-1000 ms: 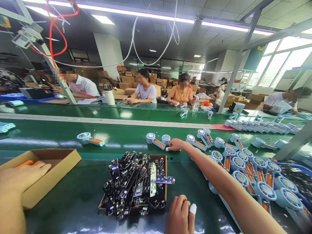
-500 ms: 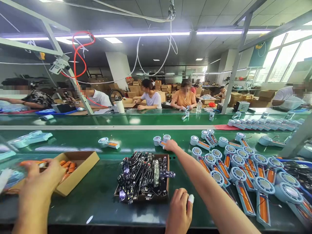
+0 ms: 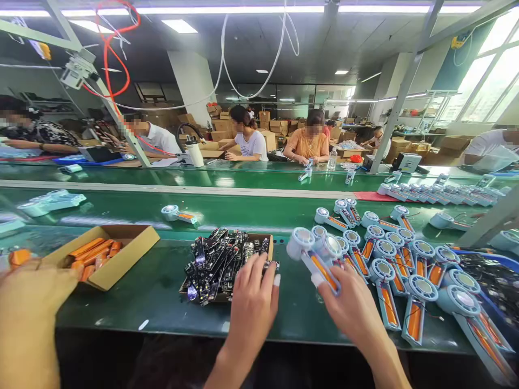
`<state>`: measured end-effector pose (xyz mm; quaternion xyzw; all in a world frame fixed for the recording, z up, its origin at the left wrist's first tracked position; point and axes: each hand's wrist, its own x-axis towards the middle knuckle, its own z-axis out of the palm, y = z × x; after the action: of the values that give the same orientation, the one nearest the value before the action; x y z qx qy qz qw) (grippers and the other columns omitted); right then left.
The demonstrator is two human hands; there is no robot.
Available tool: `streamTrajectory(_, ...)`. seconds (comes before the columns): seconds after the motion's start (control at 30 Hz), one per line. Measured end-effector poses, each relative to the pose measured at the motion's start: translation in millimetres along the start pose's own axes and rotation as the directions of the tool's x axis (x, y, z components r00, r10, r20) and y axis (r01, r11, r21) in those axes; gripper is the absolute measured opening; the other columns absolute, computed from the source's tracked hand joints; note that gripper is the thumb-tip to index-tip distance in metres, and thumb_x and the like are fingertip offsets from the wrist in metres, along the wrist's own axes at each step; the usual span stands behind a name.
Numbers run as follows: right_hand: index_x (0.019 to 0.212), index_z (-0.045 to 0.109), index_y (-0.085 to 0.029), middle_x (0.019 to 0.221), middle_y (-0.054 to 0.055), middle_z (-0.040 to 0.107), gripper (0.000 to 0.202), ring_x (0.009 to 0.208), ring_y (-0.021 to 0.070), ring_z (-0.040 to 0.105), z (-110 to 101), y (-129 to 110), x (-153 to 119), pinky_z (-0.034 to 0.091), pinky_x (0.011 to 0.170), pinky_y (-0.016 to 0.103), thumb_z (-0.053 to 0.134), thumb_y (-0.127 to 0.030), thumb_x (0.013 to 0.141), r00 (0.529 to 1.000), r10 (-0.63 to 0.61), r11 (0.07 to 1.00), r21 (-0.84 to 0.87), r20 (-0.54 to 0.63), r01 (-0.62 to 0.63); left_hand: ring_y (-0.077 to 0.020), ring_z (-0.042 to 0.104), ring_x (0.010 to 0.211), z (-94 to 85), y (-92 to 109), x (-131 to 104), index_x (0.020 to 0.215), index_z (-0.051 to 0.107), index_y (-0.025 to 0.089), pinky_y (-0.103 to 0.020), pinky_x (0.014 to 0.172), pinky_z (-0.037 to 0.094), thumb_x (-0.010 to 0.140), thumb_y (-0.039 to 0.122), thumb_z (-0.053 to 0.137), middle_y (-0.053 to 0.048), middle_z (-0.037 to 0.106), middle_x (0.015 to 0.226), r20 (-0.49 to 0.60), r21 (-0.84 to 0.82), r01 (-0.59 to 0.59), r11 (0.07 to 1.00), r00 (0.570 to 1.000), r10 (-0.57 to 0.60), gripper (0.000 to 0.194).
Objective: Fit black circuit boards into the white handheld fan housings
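Observation:
My right hand (image 3: 352,300) grips two light-blue handheld fans (image 3: 302,242) by their handles, raised above the bench. Their round heads point away from me, and an orange battery shows in the open handle of one. My left hand (image 3: 253,294) has its fingers stretched out over the front right of a pile of black circuit boards (image 3: 214,259). Whether its fingertips touch a board cannot be told. The boards heap above the edge of a small cardboard box (image 3: 266,244). White covers sit on a fingertip of each hand.
Many similar fans (image 3: 421,289) lie to the right. A cardboard box (image 3: 133,246) of orange batteries (image 3: 91,251) stands left, with another person's hand (image 3: 36,292) beside it. One fan (image 3: 178,213) lies on the green belt (image 3: 227,208). Several people sit across the line.
My right hand has drawn back from the belt, bringing two fans with it. My left hand has moved left and forward to the circuit boards, its fingers unfolding. The view has tilted down.

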<state>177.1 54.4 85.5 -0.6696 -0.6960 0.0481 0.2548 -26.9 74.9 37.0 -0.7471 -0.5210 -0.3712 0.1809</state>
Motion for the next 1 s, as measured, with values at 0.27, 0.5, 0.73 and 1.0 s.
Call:
streamTrajectory(0.27, 0.088, 0.065, -0.021, 0.101, 0.014, 0.066, 0.008, 0.083, 0.0273, 0.07, 70, 19, -67, 0.055, 0.066, 0.033, 0.059, -0.026, 0.089, 1.0, -0.015, 0.98, -0.199, -0.017, 0.011, -0.04, 0.057, 0.126, 34.3, -34, 44, 0.107, 0.074, 0.017, -0.057, 0.103, 0.046, 0.084, 0.014, 0.057, -0.019, 0.071, 0.12, 0.28, 0.071, -0.01, 0.997, 0.96, -0.01, 0.03)
streamTrajectory(0.5, 0.11, 0.066, -0.019, 0.134, 0.021, 0.055, 0.028, 0.118, 0.0395, 0.059, 81, 27, -65, 0.054, 0.092, 0.05, 0.068, -0.032, 0.085, 0.988, -0.082, 0.96, -0.276, -0.129, 0.044, -0.0314, 0.066, 0.11, 29.1, -44, 61, 0.09, 0.072, 0.016, -0.051, 0.103, 0.049, 0.093, 0.03, 0.048, -0.016, 0.075, 0.107, -0.025, -0.315, 0.177, 0.932, 0.981, -0.194, 0.029)
streamTrajectory(0.73, 0.1, 0.059, -0.021, 0.095, 0.008, 0.063, 0.016, 0.085, 0.0233, 0.064, 47, 11, -59, 0.055, 0.075, 0.035, 0.048, -0.012, 0.093, 0.937, -0.313, 0.949, -0.094, -0.152, 0.302, -0.0212, 0.07, 0.101, -9.1, -17, 66, 0.102, 0.064, 0.02, -0.034, 0.093, 0.054, 0.093, 0.042, 0.055, -0.005, 0.076, 0.099, -0.059, -0.724, 0.412, 0.553, 0.762, -0.645, 0.025)
streamTrajectory(1.0, 0.091, 0.06, -0.02, 0.091, 0.009, 0.064, 0.022, 0.081, 0.0243, 0.062, 86, -9, -21, 0.053, 0.068, 0.033, 0.055, 0.001, 0.087, 0.969, -0.242, 0.953, -0.174, 0.053, 0.247, -0.0136, 0.057, 0.058, -23.5, 38, -18, 0.104, 0.061, 0.02, -0.025, 0.06, 0.051, 0.093, 0.057, 0.051, 0.003, 0.06, 0.065, 0.32, -0.735, 0.596, 0.324, 0.725, -0.609, 0.04)
